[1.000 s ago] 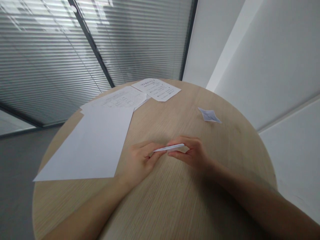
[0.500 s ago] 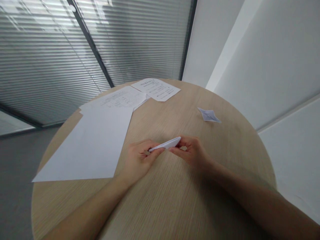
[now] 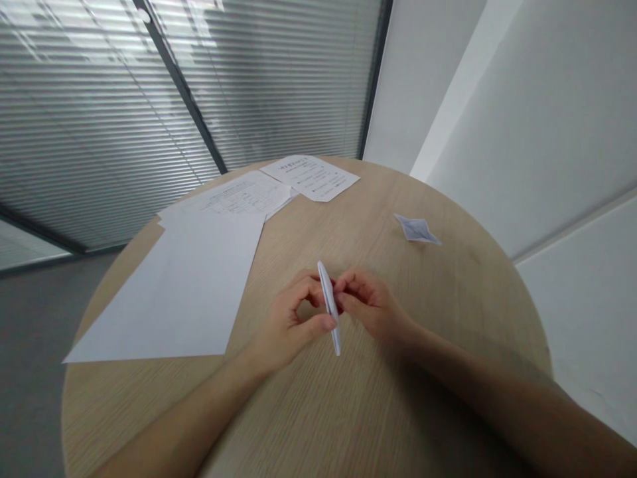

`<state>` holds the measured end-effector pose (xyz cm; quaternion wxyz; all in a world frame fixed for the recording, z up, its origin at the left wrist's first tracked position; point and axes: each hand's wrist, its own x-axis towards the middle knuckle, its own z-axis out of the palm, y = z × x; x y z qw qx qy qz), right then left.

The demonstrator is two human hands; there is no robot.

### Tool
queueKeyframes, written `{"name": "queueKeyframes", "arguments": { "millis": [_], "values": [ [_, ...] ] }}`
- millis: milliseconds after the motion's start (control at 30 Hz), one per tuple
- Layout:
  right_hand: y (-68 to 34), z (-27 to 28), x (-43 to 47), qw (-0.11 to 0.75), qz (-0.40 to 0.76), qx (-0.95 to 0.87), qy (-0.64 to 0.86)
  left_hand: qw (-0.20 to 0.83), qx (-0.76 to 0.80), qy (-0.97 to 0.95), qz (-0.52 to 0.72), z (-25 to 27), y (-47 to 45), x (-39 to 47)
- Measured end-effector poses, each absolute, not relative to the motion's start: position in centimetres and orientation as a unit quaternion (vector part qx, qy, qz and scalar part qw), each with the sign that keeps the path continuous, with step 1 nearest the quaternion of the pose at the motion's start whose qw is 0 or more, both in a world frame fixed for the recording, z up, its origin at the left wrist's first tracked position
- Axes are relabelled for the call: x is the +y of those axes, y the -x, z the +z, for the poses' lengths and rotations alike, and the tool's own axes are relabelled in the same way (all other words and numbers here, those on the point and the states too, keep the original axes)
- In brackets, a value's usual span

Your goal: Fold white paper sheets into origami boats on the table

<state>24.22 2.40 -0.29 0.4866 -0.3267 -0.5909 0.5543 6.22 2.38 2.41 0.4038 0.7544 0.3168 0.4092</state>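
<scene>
A narrow piece of folded white paper [image 3: 326, 289] is held edge-on above the table, its long side running toward me. My left hand [image 3: 296, 318] grips it from the left, thumb near its lower part and fingers behind its upper part. From the right, my right hand [image 3: 371, 305] pinches at the paper's middle with thumb and forefinger. The folds on the paper's far faces are hidden from me.
A large blank white sheet [image 3: 184, 292] lies on the left of the round wooden table [image 3: 308, 425]. Printed pages [image 3: 311, 178] overlap behind it. A small folded paper boat-like shape [image 3: 417, 230] rests at the right. Window blinds [image 3: 279, 86] stand beyond.
The folded paper has turned from lying crosswise between my hands to pointing lengthwise, edge-on. Both hands have shifted their grip on it, and my right hand has moved slightly left.
</scene>
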Motion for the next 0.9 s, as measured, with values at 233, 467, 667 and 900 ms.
{"name": "queueKeyframes", "arguments": {
  "millis": [233, 467, 667, 900],
  "values": [
    [-24.1, 0.5, 1.4, 0.426, 0.598, -0.61, 0.297, 0.387, 0.455, -0.671, 0.439, 2.0, -6.3, 2.3],
    [-23.4, -0.3, 1.4, 0.416, 0.628, -0.538, 0.378, 0.345, 0.52, -0.628, 0.465, 2.5, -6.7, 2.1],
    [-23.6, -0.2, 1.3, 0.379, 0.596, -0.571, 0.418, 0.383, 0.504, -0.573, 0.521, 2.4, -7.0, 2.3],
    [-24.3, 0.6, 1.1, 0.338, 0.435, -0.706, 0.445, 0.423, 0.462, -0.597, 0.501, 2.2, -6.3, 2.6]
  ]
}}
